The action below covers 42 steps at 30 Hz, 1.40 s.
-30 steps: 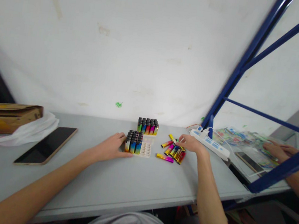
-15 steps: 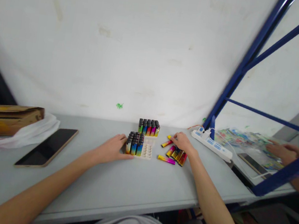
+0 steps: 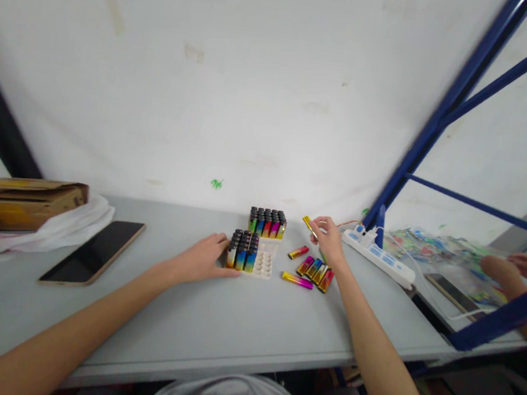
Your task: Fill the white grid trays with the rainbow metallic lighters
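My left hand [image 3: 209, 257] is wrapped around the left side of a white tray [image 3: 263, 265], its thumb along the front edge. Black-topped lighters [image 3: 242, 252] with bright metallic bodies stand upright in the tray's left part; the holes on its right are bare. To the right, my right hand [image 3: 328, 236] pinches a yellow-gold lighter [image 3: 310, 227], raised above the table and tilted. Beneath and left of that hand, several loose lighters [image 3: 316, 272] lie in a row, with a yellow-pink lighter [image 3: 297, 280] and a red-gold lighter [image 3: 298, 252] apart from them.
Behind stands a second block of upright lighters [image 3: 267, 222] near the wall. A white power strip [image 3: 378, 258] with cables lies right, beside a blue metal frame [image 3: 407, 157]. A phone [image 3: 93, 253], plastic bag and cardboard box [image 3: 27, 205] are left. Another person's hands [image 3: 518, 270] show beyond the frame.
My right hand has lifted the yellow-gold lighter off the table, up from among the loose ones. My left hand stays at the tray. The view has shifted slightly.
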### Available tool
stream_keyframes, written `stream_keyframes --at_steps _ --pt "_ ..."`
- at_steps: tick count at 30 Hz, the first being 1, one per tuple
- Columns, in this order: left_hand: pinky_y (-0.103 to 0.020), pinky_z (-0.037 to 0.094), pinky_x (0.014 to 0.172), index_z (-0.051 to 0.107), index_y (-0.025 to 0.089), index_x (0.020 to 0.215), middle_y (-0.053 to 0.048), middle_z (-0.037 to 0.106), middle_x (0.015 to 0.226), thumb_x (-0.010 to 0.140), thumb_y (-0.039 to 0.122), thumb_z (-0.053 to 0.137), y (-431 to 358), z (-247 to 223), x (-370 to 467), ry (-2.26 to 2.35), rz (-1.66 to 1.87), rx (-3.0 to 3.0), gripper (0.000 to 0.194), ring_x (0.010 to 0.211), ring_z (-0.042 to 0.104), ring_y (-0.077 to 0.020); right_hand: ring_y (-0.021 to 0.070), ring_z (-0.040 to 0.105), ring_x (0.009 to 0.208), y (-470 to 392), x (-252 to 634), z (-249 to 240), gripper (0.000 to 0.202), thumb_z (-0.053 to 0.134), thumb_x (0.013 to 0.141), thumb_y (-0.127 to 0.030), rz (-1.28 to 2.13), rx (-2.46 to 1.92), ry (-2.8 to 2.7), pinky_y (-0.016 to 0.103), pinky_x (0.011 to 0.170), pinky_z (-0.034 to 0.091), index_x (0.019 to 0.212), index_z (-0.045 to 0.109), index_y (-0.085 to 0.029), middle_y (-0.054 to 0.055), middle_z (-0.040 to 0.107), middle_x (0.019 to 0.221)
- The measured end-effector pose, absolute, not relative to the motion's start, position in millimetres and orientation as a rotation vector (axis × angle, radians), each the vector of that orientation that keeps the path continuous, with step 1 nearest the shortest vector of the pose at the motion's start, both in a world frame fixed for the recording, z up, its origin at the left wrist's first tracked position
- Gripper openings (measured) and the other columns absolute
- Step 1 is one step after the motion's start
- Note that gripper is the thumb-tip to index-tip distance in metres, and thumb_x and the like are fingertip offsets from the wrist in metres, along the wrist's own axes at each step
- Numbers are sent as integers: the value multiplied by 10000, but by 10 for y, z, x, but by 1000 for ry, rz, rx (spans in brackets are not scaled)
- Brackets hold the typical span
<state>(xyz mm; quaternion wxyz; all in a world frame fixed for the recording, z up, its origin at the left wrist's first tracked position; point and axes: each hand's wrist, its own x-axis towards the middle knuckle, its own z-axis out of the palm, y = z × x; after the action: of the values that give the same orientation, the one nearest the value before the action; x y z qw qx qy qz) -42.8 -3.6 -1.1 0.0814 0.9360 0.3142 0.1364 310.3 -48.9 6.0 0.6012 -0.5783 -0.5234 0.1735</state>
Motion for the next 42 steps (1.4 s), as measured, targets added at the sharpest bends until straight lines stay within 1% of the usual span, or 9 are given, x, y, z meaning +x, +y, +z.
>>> stream_keyframes --at_steps 5,10,13,17,20,24,28,35,42 --pt "-420 505 969 662 184 1048 -144 655 1102 783 780 622 -8 -55 -437 917 457 2797 654 1071 619 -325 92 525 607 -493 3040 99 554 884 577 -466 461 -1184 -912 205 493 382 899 507 -218 -1 668 885" --pt "-429 502 972 680 182 1048 -143 663 1110 770 756 656 -24 -42 -441 929 472 2766 639 1078 623 -334 99 502 618 -515 3006 210 485 904 568 -461 617 -995 -828 223 499 379 875 641 -192 26 685 827" --pt "-432 493 994 677 172 1076 -145 661 1127 788 735 655 -41 -20 -440 928 445 2778 633 1089 618 -332 106 532 633 -555 2926 260 474 870 619 -546 698 -984 -853 225 519 408 881 688 -195 5 653 772" --pt "-433 487 1014 671 161 1091 -155 658 1140 792 742 648 -51 -17 -440 940 433 2783 654 1097 615 -331 108 544 604 -644 2682 241 448 685 813 -655 812 -1047 -1139 222 547 446 929 642 -225 -35 577 684" --pt "-434 494 1001 675 163 1095 -151 666 1126 770 734 675 -47 -35 -443 941 472 2768 657 1086 623 -336 101 413 451 -718 2436 180 438 518 917 -694 793 -1154 -1355 210 429 331 968 542 -259 -78 479 564" --pt "-430 493 997 671 152 1112 -153 663 1124 772 726 682 -35 -51 -445 941 469 2775 667 1080 624 -334 90 261 432 -801 2171 155 445 465 933 -715 859 -1148 -1419 202 406 203 947 463 -270 -99 327 568" --pt "-434 488 1001 671 157 1114 -144 661 1122 784 729 670 -32 -49 -441 917 463 2781 659 1078 620 -330 94 222 466 -834 2063 176 449 492 914 -716 1033 -1072 -1415 210 423 171 930 433 -271 -88 297 636" --pt "-439 496 994 673 171 1114 -143 664 1139 780 723 677 -38 -53 -445 913 486 2766 645 1094 616 -333 126 338 543 -793 2030 23 499 492 904 -655 549 -1341 -1473 263 498 259 661 377 -236 -44 358 574" --pt "-441 491 1003 683 180 1095 -138 676 1119 778 720 679 -39 -47 -440 917 487 2780 627 1088 624 -336 116 333 527 -766 2021 -28 401 456 838 -484 332 -1488 -1457 278 536 234 555 318 -236 -47 326 530"
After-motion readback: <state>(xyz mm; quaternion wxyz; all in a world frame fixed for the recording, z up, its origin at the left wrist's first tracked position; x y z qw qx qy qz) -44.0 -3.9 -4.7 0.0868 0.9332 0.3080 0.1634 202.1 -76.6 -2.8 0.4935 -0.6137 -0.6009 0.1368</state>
